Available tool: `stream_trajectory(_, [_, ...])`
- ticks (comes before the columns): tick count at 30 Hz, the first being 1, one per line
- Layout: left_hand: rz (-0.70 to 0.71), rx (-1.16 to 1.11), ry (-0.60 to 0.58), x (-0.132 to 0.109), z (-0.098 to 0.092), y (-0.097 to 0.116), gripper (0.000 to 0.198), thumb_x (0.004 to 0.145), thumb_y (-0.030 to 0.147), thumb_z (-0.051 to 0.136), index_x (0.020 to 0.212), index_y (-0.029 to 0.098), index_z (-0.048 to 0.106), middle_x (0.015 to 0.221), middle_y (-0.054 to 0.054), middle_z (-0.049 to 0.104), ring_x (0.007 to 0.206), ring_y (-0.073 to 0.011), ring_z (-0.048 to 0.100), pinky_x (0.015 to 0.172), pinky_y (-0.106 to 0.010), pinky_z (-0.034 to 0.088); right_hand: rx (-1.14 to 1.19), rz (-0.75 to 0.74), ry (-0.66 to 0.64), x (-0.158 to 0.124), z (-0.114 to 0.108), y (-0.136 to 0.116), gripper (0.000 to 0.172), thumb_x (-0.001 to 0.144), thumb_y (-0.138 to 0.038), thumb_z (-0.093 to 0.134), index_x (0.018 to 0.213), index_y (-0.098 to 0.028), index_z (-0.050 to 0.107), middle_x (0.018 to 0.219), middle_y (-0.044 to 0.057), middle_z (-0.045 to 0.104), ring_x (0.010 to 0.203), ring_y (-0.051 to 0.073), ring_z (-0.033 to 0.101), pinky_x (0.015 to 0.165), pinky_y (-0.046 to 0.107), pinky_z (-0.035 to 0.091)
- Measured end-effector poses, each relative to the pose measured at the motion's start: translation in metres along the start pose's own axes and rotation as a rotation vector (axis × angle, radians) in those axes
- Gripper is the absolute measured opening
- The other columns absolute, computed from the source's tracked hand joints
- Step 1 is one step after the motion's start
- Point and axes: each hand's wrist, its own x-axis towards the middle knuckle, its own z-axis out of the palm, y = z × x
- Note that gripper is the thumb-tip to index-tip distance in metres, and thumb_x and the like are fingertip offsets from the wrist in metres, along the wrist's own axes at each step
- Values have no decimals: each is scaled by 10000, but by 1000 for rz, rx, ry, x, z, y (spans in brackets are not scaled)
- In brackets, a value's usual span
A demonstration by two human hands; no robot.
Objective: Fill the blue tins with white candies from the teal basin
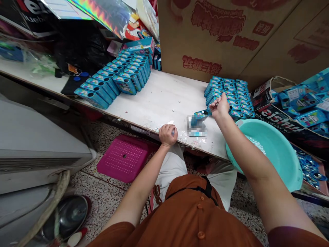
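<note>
My left hand [168,134] rests closed at the table's front edge. Its fingers are curled round something small that I cannot make out. Over the right part of the table, my right hand [219,105] is closed too, and whatever it holds is hidden by the fingers. Just left of it stands a single small blue box [202,114] with a white piece at its top. Whether the hand touches that box I cannot tell. A blurred patch covers the area below this box. Behind the right hand, similar blue boxes [232,92] stand in close rows.
More blue boxes [100,85] stand in rows at left. A turquoise basin [280,151] with white pieces is under my right forearm. Large cartons [200,41] line the back. A carton [272,118] at right holds blue packs. A pink stool [123,157] is below.
</note>
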Motion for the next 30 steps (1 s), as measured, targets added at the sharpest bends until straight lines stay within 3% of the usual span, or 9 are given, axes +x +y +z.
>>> stream_trajectory(4, [-21,18,-39,0,-4,6,119,823,277,512,830,220,616,970,-58,659,957,-229,543,862,-365,385,55,17,-26,-14,-17,-12,514,809,-592,474,544,-205,264,423,-93,303,342,40,334,374,165,405])
stream_trajectory(8, [-51,30,-145,10,-12,6,109,830,293,519,880,222,586,965,-67,630,962,-238,529,854,-370,392,100,18,-86,-42,-52,-32,528,823,-548,493,538,-194,225,435,-92,274,354,38,316,394,169,391])
stream_trajectory(12, [-111,73,-181,48,-13,-20,374,774,344,602,1094,176,505,1088,-124,558,1056,-284,475,900,-403,390,97,-61,-105,-78,-105,-51,552,830,-508,511,515,-179,199,452,-79,261,375,41,316,427,191,380])
stream_trajectory(16, [-180,166,-155,101,5,-53,606,735,419,642,1211,112,427,1204,-200,463,1136,-342,408,961,-459,346,51,-145,-4,-111,-162,-56,568,825,-480,521,476,-166,203,469,-58,270,392,47,322,449,221,388])
stream_trajectory(19, [-178,177,-171,132,22,-66,540,752,412,625,1179,121,467,1158,-182,479,1105,-317,435,959,-440,361,29,-147,134,-128,-196,-52,576,787,-474,549,452,-163,199,464,-42,242,389,59,332,421,247,363])
stream_trajectory(23, [-209,113,-223,155,36,-70,255,797,288,562,1020,164,571,1042,-109,524,1020,-234,499,918,-364,409,24,-213,349,-140,-224,-46,551,747,-482,528,428,-178,196,454,-28,210,358,71,301,375,300,312])
stream_trajectory(25, [-213,88,-244,161,40,-69,186,815,232,512,964,164,600,1004,-96,543,962,-209,529,887,-335,425,29,-210,374,-143,-233,-44,539,740,-468,531,425,-178,204,454,-26,218,360,70,301,376,301,315])
stream_trajectory(30, [-143,-1,-336,175,54,-55,259,809,172,486,1035,146,611,911,-75,605,834,-172,566,850,-302,438,31,-232,327,-146,-249,-41,502,799,-394,490,428,-168,239,435,-25,229,398,75,339,437,263,388])
